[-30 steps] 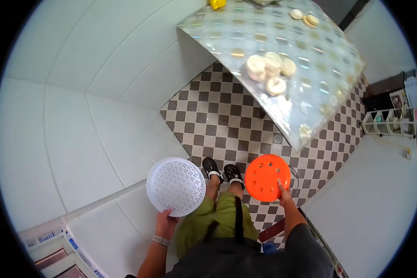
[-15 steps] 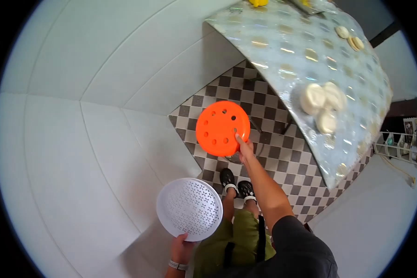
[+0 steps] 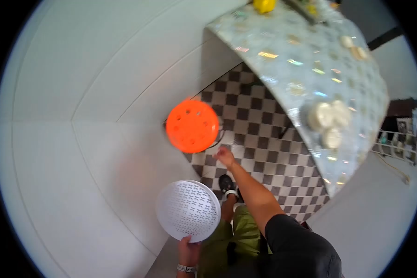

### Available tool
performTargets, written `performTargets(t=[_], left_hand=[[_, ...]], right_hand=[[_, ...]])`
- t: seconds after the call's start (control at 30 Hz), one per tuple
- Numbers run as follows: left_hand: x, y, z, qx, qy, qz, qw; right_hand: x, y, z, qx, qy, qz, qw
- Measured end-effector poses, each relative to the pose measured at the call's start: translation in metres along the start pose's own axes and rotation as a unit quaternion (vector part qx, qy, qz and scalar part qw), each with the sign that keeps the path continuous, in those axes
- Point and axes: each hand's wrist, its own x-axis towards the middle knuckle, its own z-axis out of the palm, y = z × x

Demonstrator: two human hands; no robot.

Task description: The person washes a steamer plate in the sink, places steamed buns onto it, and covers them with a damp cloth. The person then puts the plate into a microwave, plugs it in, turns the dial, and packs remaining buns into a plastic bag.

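A round white perforated basket is held by its near rim in my left hand, thumb on top. The orange round stool, with holes in its seat and thin metal legs, stands near the wall's corner on the checkered floor. Just to the lower right of the stool, apart from its seat, is my right hand, with nothing in it and its fingers loosely apart, slightly blurred.
A table with a shiny patterned cover fills the upper right, bearing pale round pieces and a yellow object. A white wall runs along the left. A small white rack stands far right.
The orange stool has moved left to the wall's corner and my right hand has let go of it. My left hand still holds the white basket near my legs.
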Motion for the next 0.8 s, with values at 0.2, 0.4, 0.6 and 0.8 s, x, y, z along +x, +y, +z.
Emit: performTargets(t=[0.2, 0.4, 0.6, 0.8], left_hand=[[-0.002, 0.033, 0.066, 0.036, -0.125, 0.007, 0.991], [-0.015, 0.067, 0.197, 0.071, -0.198, 0.079, 0.974], [0.014, 0.073, 0.334, 0.09, -0.294, 0.109, 0.945], [0.065, 0.069, 0.486, 0.164, -0.307, 0.058, 0.936]], right_hand=[[-0.235, -0.039, -0.17, 0.243, -0.172, 0.056, 0.953], [-0.419, -0.025, -0.334, -0.028, 0.089, 0.015, 0.996], [-0.605, -0.103, -0.421, 0.322, 0.119, -0.113, 0.932], [-0.604, -0.021, -0.446, 0.238, 0.422, 0.082, 0.871]])
